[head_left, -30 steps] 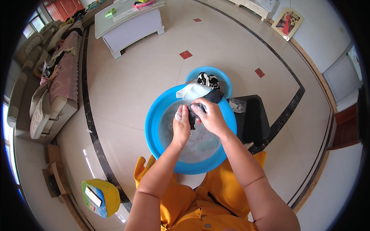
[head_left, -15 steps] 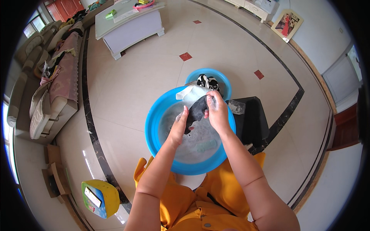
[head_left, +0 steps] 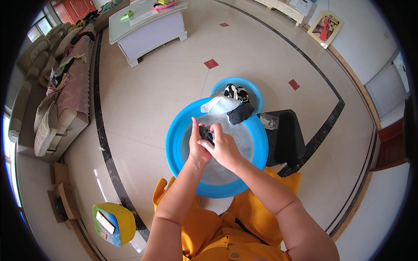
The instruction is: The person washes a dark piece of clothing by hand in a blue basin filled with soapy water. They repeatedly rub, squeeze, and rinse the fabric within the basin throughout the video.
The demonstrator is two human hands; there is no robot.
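Both hands together, centre of frame, clamped on a small dark wet cloth (head_left: 205, 133), bunched between the palms over the large blue basin (head_left: 172, 135). Left hand (head_left: 196, 142) is on the left side of the cloth, fingers pointing up-frame; right hand (head_left: 223, 145) closes on it from the right, fingers curled, some suds on the skin. Cloudy soapy water (head_left: 233, 158) in the basin below them. On the basin's upper rim: a pale cloth (head_left: 220, 104) draped over it, and a second dark cloth (head_left: 240, 114) just right of that. Smaller blue basin (head_left: 257, 92) right behind, up-frame, with a black-and-white patterned bundle (head_left: 233, 91) in it; cannot tell if fabric or shoes. Black box-like thing (head_left: 291, 141) just right of the large basin, a clear plastic piece (head_left: 269, 122) at its upper left corner. Lower left: yellow stool (head_left: 125, 219) with a white flat device (head_left: 105, 222) on top. Orange trousers (head_left: 198, 237) at bottom centre. Upper left: white coffee table (head_left: 150, 39); left edge: sofa (head_left: 72, 115) with clothes piled on it. Upper right: framed picture (head_left: 325, 29) leaning on the wall
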